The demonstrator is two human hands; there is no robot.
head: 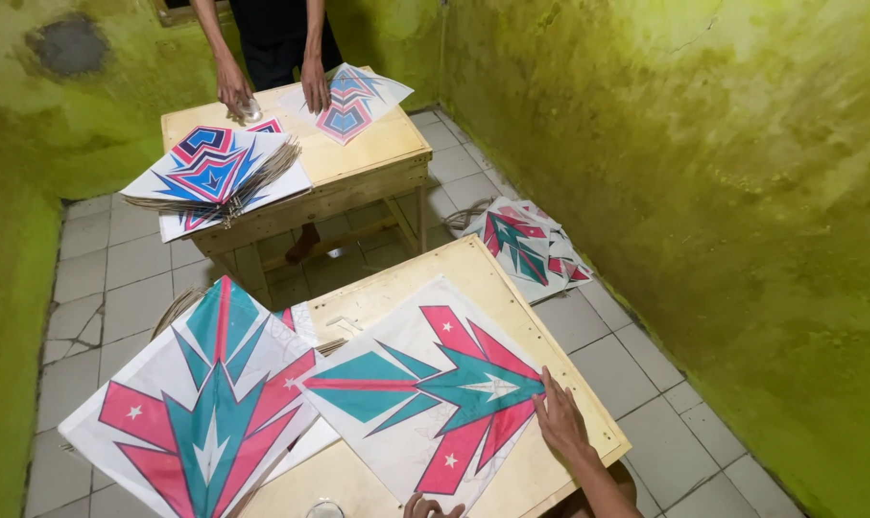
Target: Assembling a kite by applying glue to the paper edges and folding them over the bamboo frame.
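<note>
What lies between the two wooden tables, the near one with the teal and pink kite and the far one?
In the head view, only grey tiled floor separates the near table from the far table. A kite pile lies off to the side by the wall.

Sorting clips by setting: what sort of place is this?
Likely a small kite-making workshop: printed paper kites lie on wooden tables, finished ones sit stacked, with green walls.
</note>
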